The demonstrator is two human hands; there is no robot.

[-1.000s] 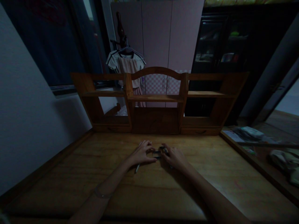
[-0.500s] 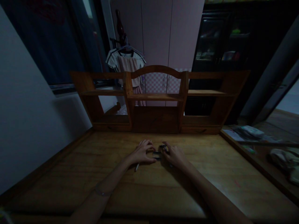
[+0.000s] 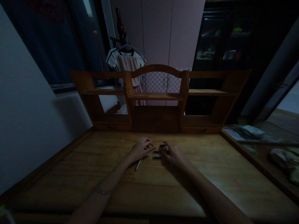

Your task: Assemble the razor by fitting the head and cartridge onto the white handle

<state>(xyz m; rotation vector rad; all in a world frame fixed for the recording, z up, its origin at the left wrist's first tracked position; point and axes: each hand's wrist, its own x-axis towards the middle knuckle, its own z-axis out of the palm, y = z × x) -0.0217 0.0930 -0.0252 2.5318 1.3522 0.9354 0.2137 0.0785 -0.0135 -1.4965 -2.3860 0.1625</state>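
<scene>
Both my hands rest on a wooden desk [image 3: 93, 168] in dim light. My left hand [image 3: 141, 149] has its fingers curled together, and a thin white stick-like thing [image 3: 138, 164] lies under its wrist. My right hand [image 3: 174, 154] is curled too, its fingertips on a small dark object [image 3: 163, 145]. Between the hands lie two small dark bars [image 3: 157, 155], one behind the other, touched by neither hand. What the left fingers pinch, if anything, is too dark to tell.
A wooden shelf unit [image 3: 156, 96] stands along the desk's back edge. A white wall [image 3: 28, 124] borders the left side. To the right, a lower surface holds papers and cloth [image 3: 252, 132]. Clothes on a hanger [image 3: 126, 62] hang behind the shelf.
My left hand has drawn back to the left, off the small dark bars, which now lie uncovered between the hands. My right hand has barely moved.
</scene>
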